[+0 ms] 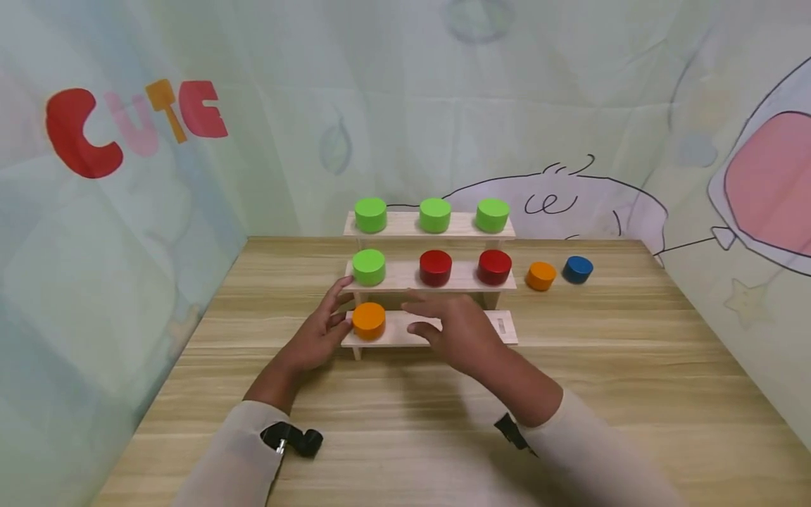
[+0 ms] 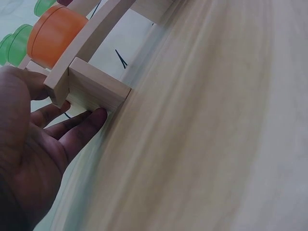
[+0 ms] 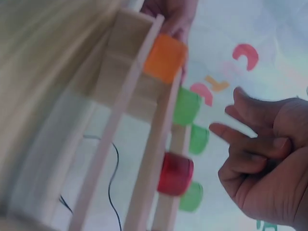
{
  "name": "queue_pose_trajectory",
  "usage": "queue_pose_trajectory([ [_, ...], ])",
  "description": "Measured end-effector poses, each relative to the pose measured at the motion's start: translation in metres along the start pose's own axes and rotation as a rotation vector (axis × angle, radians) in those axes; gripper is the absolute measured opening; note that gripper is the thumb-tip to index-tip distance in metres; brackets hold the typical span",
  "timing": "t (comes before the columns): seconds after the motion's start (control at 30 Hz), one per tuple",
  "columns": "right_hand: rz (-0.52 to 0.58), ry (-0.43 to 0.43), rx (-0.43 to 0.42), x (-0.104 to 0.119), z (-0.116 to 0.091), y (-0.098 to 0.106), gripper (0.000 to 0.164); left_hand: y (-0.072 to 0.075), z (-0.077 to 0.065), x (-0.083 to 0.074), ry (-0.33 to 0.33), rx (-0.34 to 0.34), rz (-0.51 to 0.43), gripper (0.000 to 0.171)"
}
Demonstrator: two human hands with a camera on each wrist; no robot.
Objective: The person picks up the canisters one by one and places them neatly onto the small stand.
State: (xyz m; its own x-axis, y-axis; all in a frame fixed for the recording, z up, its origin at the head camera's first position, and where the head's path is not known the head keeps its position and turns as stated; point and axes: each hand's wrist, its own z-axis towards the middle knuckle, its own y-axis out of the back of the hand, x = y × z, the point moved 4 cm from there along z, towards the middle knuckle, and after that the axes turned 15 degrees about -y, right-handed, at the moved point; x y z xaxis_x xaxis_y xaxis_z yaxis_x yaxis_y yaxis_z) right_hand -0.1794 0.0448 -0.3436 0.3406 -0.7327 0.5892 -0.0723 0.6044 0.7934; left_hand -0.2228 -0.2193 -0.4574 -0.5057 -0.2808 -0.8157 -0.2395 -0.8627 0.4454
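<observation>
A three-step wooden stand (image 1: 395, 334) holds coloured round blocks. My left hand (image 1: 319, 334) is at its left end, fingers spread against the end; in the left wrist view the thumb meets the board's end and the fingertips touch the leg panel (image 2: 98, 84). Beside that thumb, an orange block (image 1: 369, 322) sits on the lowest step. My right hand (image 1: 465, 334) hovers over the same step, loosely bent fingers pointing left, holding nothing. On the middle step are a green block (image 1: 369, 267) and two red blocks (image 1: 435, 268). Three green blocks (image 1: 434, 215) line the top step.
Right of the stand, another orange block (image 1: 541, 276) and a blue block (image 1: 578, 270) lie on the wooden table (image 1: 633, 366). A printed cloth backdrop (image 1: 285, 127) rises behind and at both sides.
</observation>
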Motion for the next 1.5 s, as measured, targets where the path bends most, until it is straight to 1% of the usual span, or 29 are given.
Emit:
queue_pose_trajectory([
  [0.13,-0.002,0.015,0.015,-0.012,-0.004,0.02,0.046,-0.001,0.001,0.0,-0.002,0.0,0.004,0.079],
  [0.23,-0.001,-0.013,0.009,-0.022,-0.006,0.037,0.043,-0.001,0.001,0.001,0.003,0.002,0.003,0.078],
  [0.3,0.023,-0.037,-0.014,-0.029,-0.007,0.048,0.04,-0.001,0.001,0.001,0.009,0.006,0.003,0.078],
  [0.4,0.062,-0.084,-0.083,-0.04,-0.007,0.064,0.038,-0.001,0.0,0.002,0.019,0.01,0.004,0.078],
  [0.5,0.088,-0.103,-0.183,-0.05,-0.006,0.076,0.038,0.0,-0.001,0.003,0.029,0.004,0.003,0.077],
  [0.63,0.073,-0.119,-0.298,-0.059,-0.005,0.087,0.037,0.0,-0.002,0.001,0.028,-0.002,-0.006,0.077],
  [0.73,0.057,-0.16,-0.367,-0.07,-0.005,0.094,0.042,0.0,-0.002,0.0,0.019,0.002,-0.01,0.077],
  [0.87,0.09,-0.2,-0.438,-0.09,0.0,0.103,0.041,-0.001,-0.001,-0.001,0.02,0.007,-0.007,0.077],
  [1.0,0.106,-0.273,-0.408,-0.112,0.012,0.108,0.044,0.0,-0.002,-0.001,0.03,0.003,-0.006,0.078],
  [1.1,0.087,-0.355,-0.358,-0.128,0.021,0.109,0.047,-0.001,-0.002,-0.001,0.029,0.0,-0.009,0.078],
  [1.2,0.063,-0.41,-0.31,-0.144,0.03,0.108,0.048,-0.001,-0.002,0.0,0.024,0.001,-0.009,0.079],
  [1.37,0.009,-0.498,-0.189,-0.171,0.045,0.107,0.053,0.0,-0.002,0.0,0.02,0.004,-0.008,0.078],
  [1.43,0.005,-0.535,-0.141,-0.182,0.052,0.107,0.054,0.0,-0.002,-0.001,0.018,0.004,-0.007,0.078],
  [1.5,0.023,-0.567,-0.09,-0.193,0.058,0.108,0.055,0.0,-0.002,-0.001,0.017,0.003,-0.005,0.078],
])
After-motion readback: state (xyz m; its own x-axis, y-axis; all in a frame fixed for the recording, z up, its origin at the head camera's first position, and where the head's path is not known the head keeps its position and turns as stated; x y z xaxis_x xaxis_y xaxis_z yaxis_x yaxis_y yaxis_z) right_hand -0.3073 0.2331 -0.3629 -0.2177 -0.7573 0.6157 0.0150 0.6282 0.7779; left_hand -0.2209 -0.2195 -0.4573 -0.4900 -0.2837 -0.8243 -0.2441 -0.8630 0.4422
